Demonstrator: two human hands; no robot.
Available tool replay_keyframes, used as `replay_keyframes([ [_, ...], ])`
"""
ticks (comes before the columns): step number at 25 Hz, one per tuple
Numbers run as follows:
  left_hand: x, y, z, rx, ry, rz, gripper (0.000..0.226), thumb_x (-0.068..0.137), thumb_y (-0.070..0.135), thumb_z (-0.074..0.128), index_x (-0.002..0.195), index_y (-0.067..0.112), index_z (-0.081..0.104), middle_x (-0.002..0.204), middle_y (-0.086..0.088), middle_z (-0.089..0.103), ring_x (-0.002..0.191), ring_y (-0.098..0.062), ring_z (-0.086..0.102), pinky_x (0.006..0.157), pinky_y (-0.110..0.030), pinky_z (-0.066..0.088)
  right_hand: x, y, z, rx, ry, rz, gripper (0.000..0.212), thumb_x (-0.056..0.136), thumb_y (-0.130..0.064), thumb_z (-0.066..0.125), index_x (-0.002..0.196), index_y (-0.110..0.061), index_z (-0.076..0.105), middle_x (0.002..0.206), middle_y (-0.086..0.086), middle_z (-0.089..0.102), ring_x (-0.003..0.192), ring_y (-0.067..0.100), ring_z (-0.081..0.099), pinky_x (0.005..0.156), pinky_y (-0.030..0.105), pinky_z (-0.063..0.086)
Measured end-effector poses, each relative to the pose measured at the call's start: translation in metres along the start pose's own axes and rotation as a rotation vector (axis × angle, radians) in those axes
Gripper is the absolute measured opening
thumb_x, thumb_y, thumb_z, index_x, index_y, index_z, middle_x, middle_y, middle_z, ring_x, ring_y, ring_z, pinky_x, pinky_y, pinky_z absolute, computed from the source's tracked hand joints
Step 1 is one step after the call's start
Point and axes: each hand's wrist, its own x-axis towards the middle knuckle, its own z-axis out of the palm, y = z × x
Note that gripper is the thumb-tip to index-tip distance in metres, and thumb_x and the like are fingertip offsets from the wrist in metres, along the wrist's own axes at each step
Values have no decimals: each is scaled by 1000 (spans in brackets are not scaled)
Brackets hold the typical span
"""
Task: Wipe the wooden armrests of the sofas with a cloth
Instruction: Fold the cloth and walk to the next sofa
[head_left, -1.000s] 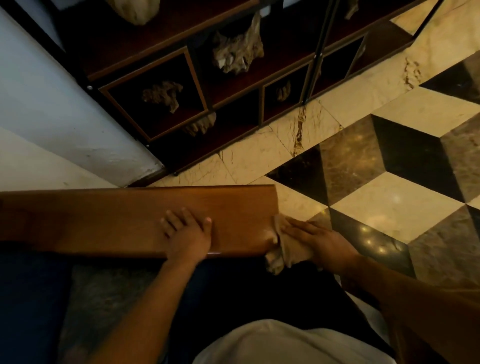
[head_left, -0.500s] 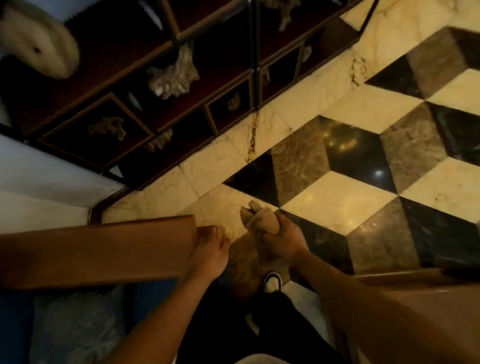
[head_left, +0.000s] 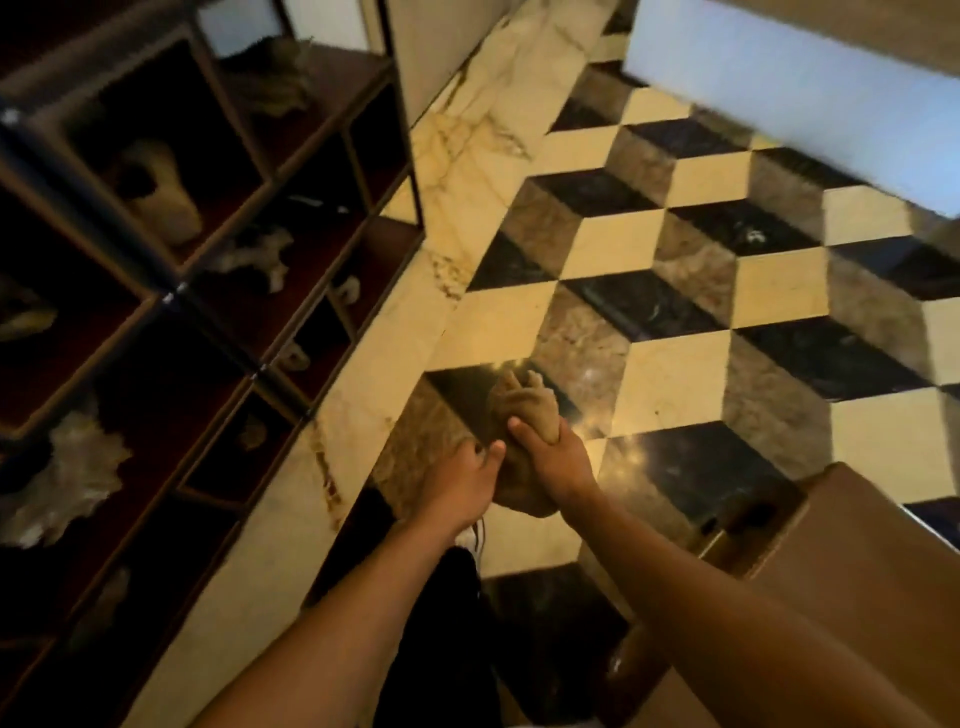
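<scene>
The cloth (head_left: 524, 415) is a tan, bunched rag held upright in mid-air over the chequered floor; its crumpled top stands above the grip and its lower end hangs in a soft fold below; a wooden armrest (head_left: 878, 566) — brown, flat-topped — sits at lower right, well apart from it.

Both forearms bare to the lower frame edge — no sleeves, watch or bands visible. Left hand (head_left: 462, 486) and right hand (head_left: 558, 460): no rings or gloves that can be made out; image soft. Dark trousers (head_left: 441, 623), near black, below the arms. One shoe (head_left: 475, 538) — dark upper, white trim, mostly hidden behind the left wrist. Pale garment edge at bottom, too cropped to tell.
</scene>
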Motion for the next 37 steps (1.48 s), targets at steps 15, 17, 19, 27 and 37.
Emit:
replay_keyframes([
  [15, 272, 403, 126, -16, -797, 221, 59, 96, 62, 48, 134, 16, 54, 131, -8, 62, 117, -24, 60, 97, -45, 50, 212, -70, -314, 594, 798, 295, 41, 89, -65, 67, 116, -39, 51, 99, -12, 63, 87, 10, 62, 67, 25, 51],
  [17, 286, 459, 178, 70, -836, 237, 59, 92, 58, 59, 134, 16, 54, 132, -7, 62, 116, -23, 59, 92, -42, 49, 230, -61, -377, 668, 866, 310, 50, 88, -68, 65, 124, -35, 52, 101, -10, 62, 89, 11, 60, 83, 33, 53],
  [19, 299, 512, 224, 86, -879, 268, 54, 88, 57, 66, 128, 22, 52, 128, -3, 62, 116, -22, 57, 89, -41, 47, 250, -51, -434, 753, 895, 292, 62, 87, -70, 64, 134, -31, 52, 106, -7, 62, 94, 16, 60, 94, 41, 54],
  [27, 298, 719, 403, 245, -1111, 251, 71, 75, 35, 86, 133, 9, 56, 127, -14, 66, 116, -32, 63, 103, -50, 52, 243, -29, -669, 1043, 1084, 249, 70, 87, -74, 62, 142, -33, 52, 112, -5, 63, 100, 19, 61, 86, 40, 52],
  [37, 198, 903, 723, 585, -1497, 614, 32, 81, 38, 81, 104, 25, 65, 112, -4, 71, 100, -21, 66, 77, -35, 57, 175, 84, -924, 1243, 1707, 358, 70, 87, -66, 68, 146, -31, 54, 134, 2, 63, 117, 26, 61, 104, 49, 51],
])
